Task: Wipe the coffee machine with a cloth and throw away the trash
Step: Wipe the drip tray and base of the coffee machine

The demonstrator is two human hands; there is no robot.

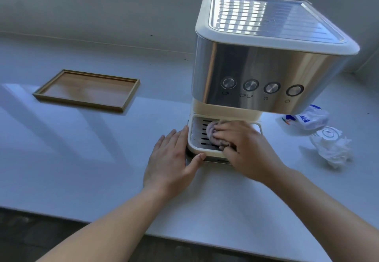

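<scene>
A cream and steel coffee machine (256, 73) stands on the white counter (82, 159). Its drip tray (196, 134) with a slotted metal grate sticks out at the front. My right hand (246, 147) presses a bunched purplish cloth (213, 136) onto the grate, fingers bent over it. My left hand (174, 157) lies flat on the counter against the tray's left side, thumb touching the tray's front corner. Trash lies to the right of the machine: a crumpled white wrapper with blue print (307, 119) and a crumpled white paper (332, 145).
An empty wooden tray (86, 90) lies on the counter at the left. A grey wall runs behind the counter. The counter's front edge crosses the bottom of the view, with dark floor below it.
</scene>
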